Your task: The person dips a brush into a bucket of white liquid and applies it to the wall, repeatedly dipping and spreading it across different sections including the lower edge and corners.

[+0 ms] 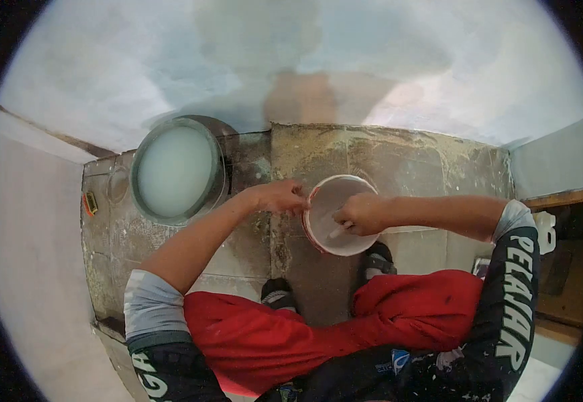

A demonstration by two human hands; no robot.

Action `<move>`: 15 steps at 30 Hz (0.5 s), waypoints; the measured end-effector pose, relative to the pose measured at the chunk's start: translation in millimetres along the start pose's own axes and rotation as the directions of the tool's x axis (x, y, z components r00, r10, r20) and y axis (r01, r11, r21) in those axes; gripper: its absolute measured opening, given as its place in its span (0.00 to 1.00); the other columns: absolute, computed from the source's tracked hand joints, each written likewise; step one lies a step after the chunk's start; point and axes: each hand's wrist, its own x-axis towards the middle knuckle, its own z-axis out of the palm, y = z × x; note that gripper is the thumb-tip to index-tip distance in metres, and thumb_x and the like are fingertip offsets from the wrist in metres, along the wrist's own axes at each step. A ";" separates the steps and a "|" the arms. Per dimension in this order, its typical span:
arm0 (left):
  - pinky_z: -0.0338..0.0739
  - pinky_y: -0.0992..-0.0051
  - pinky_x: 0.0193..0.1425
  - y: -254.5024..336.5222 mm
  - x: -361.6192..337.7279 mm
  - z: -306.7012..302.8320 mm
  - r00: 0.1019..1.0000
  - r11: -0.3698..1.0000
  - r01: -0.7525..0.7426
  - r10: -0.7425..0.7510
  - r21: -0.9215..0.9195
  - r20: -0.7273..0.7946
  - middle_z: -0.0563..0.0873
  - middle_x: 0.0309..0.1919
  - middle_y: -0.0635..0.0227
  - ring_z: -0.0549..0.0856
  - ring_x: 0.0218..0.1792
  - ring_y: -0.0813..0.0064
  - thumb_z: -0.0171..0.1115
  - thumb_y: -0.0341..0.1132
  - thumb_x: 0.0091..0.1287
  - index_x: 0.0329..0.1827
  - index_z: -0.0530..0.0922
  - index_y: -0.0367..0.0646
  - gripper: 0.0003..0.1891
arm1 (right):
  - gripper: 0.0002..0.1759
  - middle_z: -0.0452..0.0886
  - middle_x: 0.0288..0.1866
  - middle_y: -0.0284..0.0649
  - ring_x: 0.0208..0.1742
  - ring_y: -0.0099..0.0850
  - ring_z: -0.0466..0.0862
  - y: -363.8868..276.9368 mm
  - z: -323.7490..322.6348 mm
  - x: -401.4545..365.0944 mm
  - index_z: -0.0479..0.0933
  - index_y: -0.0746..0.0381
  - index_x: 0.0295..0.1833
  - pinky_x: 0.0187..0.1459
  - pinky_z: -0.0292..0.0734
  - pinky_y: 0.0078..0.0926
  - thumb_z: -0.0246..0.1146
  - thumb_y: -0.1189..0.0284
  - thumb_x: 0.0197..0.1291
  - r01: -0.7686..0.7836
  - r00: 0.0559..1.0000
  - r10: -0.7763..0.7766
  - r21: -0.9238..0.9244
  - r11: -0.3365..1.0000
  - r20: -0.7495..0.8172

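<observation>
A white bucket [343, 246] with reddish marks along its rim stands on the floor between my feet. My right hand [365, 213] is over its opening, fingers closed round a pale, stick-like handle [339, 230]. Whatever is at the other end of that handle cannot be made out. At the bucket's left rim is my left hand [281, 197], its fingers curled against the edge. The inside of the bucket looks whitish, and my right hand covers part of it.
To the left, a larger grey-green tub [145, 201] of cloudy whitish liquid stands close to the wall. A small orange-and-yellow object [89, 203] lies beyond it. Pale walls [398, 60] enclose the stained tile floor [238, 258]. A white jug [545, 231] is at the right.
</observation>
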 end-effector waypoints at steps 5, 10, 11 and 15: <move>0.77 0.64 0.43 22.9 1.9 8.2 0.929 0.945 -0.040 0.155 0.325 -0.336 0.85 0.35 0.54 0.85 0.38 0.59 0.63 0.51 0.58 0.42 0.77 0.34 0.24 | 0.08 0.82 0.31 0.50 0.37 0.53 0.82 3.8 5.5 3.2 0.77 0.60 0.37 0.40 0.75 0.52 0.62 0.70 0.50 0.033 0.999 -0.033 0.000 0.999 -0.041; 0.78 0.57 0.42 40.0 2.6 18.3 0.883 0.851 0.059 0.200 0.522 -0.425 0.84 0.32 0.48 0.84 0.37 0.49 0.59 0.47 0.57 0.38 0.78 0.37 0.19 | 0.09 0.81 0.30 0.50 0.38 0.53 0.83 3.0 3.9 2.2 0.77 0.60 0.37 0.39 0.76 0.51 0.62 0.70 0.49 0.023 0.999 -0.022 0.014 1.000 -0.023; 0.78 0.57 0.42 42.4 1.6 19.3 0.883 0.850 0.058 0.201 0.524 -0.424 0.84 0.32 0.48 0.84 0.37 0.49 0.59 0.47 0.57 0.38 0.78 0.37 0.19 | 0.09 0.81 0.30 0.50 0.38 0.53 0.83 2.9 3.7 1.6 0.77 0.60 0.37 0.39 0.76 0.51 0.62 0.70 0.49 0.021 0.999 -0.021 0.015 1.000 -0.025; 0.79 0.56 0.38 48.6 2.5 23.8 0.871 0.789 0.111 0.215 0.605 -0.441 0.84 0.28 0.49 0.84 0.33 0.47 0.58 0.44 0.56 0.36 0.79 0.39 0.16 | 0.10 0.82 0.32 0.51 0.38 0.53 0.83 3.0 3.4 -0.6 0.77 0.61 0.38 0.40 0.76 0.51 0.63 0.71 0.48 0.039 0.999 -0.039 0.015 0.999 -0.013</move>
